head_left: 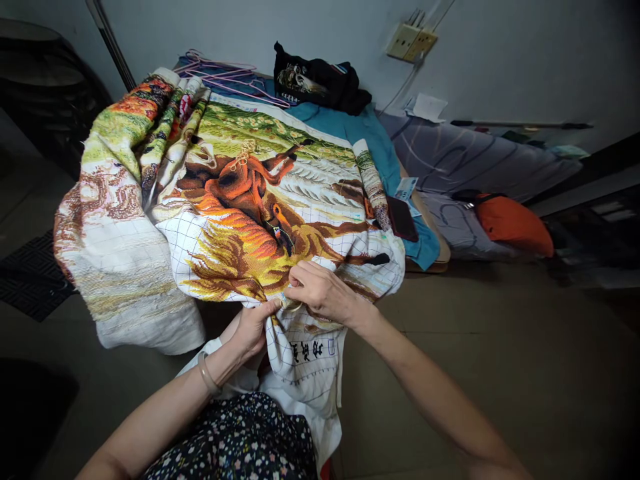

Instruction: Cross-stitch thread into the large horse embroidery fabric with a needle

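A large cross-stitch cloth (235, 250) with a brown and orange horse picture spreads in front of me and hangs over my lap. My left hand (253, 327) grips a gathered fold of it near the lower edge, thumb on top and fingers underneath. Just right of that thumb, my right hand (320, 290) is pinched closed at the stitched surface. Whatever sits between its fingertips is too small to make out. A pale loop of thread shows beneath it. Loose cream thread (243, 157) lies on the picture, and dark printed characters (307, 351) show below my hands.
Rolled cloth is bunched on the left (125, 180). Pink hangers (235, 77) and a black garment (320, 83) lie at the back. A dark phone (403, 219) rests at the right, with an orange bag (515, 223) beyond. A socket (411, 43) is on the wall.
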